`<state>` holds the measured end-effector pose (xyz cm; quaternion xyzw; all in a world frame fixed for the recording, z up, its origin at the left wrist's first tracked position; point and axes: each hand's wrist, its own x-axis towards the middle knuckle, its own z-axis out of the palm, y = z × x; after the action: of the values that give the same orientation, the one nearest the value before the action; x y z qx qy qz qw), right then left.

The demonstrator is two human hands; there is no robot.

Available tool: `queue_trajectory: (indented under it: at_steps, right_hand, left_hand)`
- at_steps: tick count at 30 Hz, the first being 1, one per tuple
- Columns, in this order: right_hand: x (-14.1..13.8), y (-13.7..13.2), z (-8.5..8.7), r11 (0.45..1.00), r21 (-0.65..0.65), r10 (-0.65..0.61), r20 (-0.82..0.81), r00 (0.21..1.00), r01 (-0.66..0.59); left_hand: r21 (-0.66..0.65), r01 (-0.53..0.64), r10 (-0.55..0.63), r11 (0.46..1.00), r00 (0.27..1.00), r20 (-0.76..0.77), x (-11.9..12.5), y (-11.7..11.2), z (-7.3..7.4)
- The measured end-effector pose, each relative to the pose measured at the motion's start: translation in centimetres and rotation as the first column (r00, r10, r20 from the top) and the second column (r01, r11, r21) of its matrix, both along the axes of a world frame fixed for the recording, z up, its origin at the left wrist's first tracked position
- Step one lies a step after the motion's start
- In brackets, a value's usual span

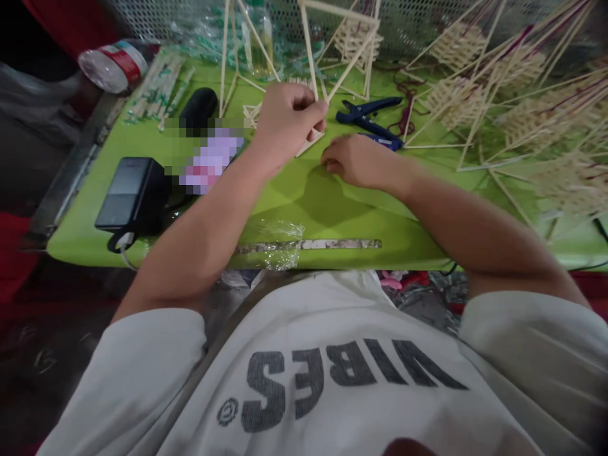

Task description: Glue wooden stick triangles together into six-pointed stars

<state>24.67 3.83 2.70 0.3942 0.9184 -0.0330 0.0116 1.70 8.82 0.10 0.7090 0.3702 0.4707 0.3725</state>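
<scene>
**Left hand (291,120) pinches one stick frame (309,50)!**

Just left of one pair of blue pliers (365,116), that grip is clamped tight, forearm angled forward. The right hand (357,159) curls low on the pliers' near side; whether its grip holds anything, I can't tell. One black cylinder (199,109), one black box (126,190): farther left.

Stick frame (308,50) cut off at the top edge, its pinched corner partly hidden by the left hand (287,119)
</scene>
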Motion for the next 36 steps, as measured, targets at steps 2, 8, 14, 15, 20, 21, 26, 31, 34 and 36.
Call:
queue_trajectory:
  at_steps: [2,8,14,15,20,21,26,31,34,36]
  right_hand:
    - [0.3,0.0,-0.4,1.000,0.009,-0.020,-0.030,0.999,0.020]
    - [-0.6,-0.2,-1.0,0.997,0.074,-0.024,0.055,0.998,0.020]
    - [-1.9,-1.2,-1.4,0.984,0.154,-0.110,0.106,0.988,0.093]
    - [-2.0,-1.4,-1.4,0.983,0.163,-0.108,0.114,0.988,0.089]
    - [-2.3,-1.6,-1.2,0.984,0.170,-0.084,0.140,0.987,0.060]
    - [-2.4,-1.6,-1.1,0.983,0.170,-0.091,0.128,0.988,0.068]
    - [-3.2,-1.7,-0.4,0.976,0.200,-0.119,0.183,0.976,0.082]
    - [-3.9,-2.2,0.7,0.982,0.168,-0.132,0.295,0.946,0.085]
    - [-4.1,-2.1,0.9,0.985,0.148,-0.131,0.315,0.940,0.088]
    - [-4.1,-1.7,0.8,0.986,0.137,-0.131,0.315,0.940,0.092]
  left_hand:
    - [0.005,0.004,-0.004,1.000,1.000,-0.004,0.2,-0.2,0.2]
    - [-0.003,-0.003,0.003,1.000,0.998,0.056,0.3,-0.8,0.3]
    - [-0.017,-0.024,0.025,1.000,0.996,0.087,0.1,-0.7,0.5]
    - [-0.009,-0.028,0.028,1.000,0.996,0.085,0.1,-0.8,0.6]
    - [-0.020,-0.034,0.035,0.999,0.998,0.051,-0.1,-1.4,1.2]
    - [-0.029,-0.035,0.036,0.999,0.998,0.049,-0.1,-1.4,1.1]
    - [-0.059,-0.034,0.035,0.998,0.999,0.023,0.2,-1.2,1.2]
    - [-0.075,-0.068,0.074,0.995,0.994,0.085,0.1,-3.2,2.3]
    - [-0.073,-0.051,0.059,0.996,0.993,0.107,0.1,-3.8,2.6]
    - [-0.067,-0.036,0.044,0.997,0.992,0.121,0.0,-3.6,2.5]
